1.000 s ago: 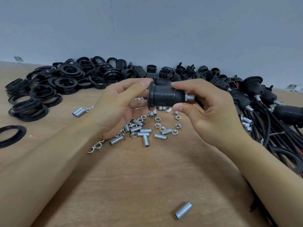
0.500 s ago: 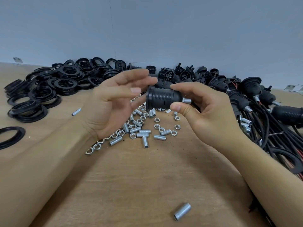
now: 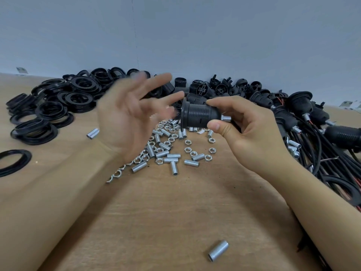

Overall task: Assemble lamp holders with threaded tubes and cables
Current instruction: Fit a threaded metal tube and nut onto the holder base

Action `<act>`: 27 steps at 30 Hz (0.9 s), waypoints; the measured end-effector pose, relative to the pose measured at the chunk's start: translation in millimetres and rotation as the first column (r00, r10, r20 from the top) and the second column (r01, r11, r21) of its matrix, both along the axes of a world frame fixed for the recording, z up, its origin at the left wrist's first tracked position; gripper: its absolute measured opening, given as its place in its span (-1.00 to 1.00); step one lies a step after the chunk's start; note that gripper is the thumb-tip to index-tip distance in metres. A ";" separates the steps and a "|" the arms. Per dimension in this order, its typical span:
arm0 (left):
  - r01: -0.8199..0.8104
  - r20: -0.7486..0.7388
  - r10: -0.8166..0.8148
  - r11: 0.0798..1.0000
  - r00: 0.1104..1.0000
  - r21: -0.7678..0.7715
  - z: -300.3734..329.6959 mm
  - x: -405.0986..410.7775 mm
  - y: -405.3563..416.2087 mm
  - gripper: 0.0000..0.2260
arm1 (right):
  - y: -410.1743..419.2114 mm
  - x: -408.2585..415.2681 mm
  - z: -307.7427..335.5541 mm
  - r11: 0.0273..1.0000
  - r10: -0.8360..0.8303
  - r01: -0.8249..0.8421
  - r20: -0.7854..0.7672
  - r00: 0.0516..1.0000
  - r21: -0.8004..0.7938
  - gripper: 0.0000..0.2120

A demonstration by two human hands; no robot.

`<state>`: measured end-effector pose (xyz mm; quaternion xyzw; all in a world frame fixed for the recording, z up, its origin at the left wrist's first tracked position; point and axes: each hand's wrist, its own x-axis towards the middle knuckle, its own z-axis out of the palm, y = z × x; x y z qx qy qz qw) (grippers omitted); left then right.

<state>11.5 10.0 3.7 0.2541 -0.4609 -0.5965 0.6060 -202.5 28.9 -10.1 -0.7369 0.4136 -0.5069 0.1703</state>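
- Watching the left edge first, I see the pile of black plastic threaded rings (image 3: pixel 48 108) unchanged on the brown wooden table (image 3: pixel 166 212).
- My left hand (image 3: pixel 125 122) has let go since a second ago; it now hangs blurred with fingers spread, empty, just beside the holder's flange.
- The black ribbed plastic lamp holder (image 3: pixel 199 114) stays above the scattered silver nuts and threaded tubes (image 3: pixel 168 151), pinched by my right hand (image 3: pixel 252 137).
- A short silver threaded tube (image 3: pixel 226 118) juts from its rear, so I judge that joint done, cable next.
- Whether it is fully tight is hidden; the black cabled holders (image 3: pixel 312 130) run off frame.
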 end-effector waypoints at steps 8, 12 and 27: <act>-0.072 0.070 0.068 0.996 0.995 0.048 -2.8 0.8 -1.8 -0.71 | -0.1 0.1 0.9 0.997 0.059 -0.061 0.027 0.998 0.046 -0.71; -0.061 0.149 0.053 0.997 0.987 0.051 -3.6 -0.9 -3.0 -0.63 | -0.2 0.4 -0.1 0.997 0.056 -0.057 0.013 0.998 0.043 -0.71; -0.187 0.139 0.190 0.982 0.972 -0.034 -2.4 -3.4 0.7 -0.80 | -1.4 -0.8 -1.6 0.991 -0.133 0.127 -0.130 0.983 -0.050 -0.68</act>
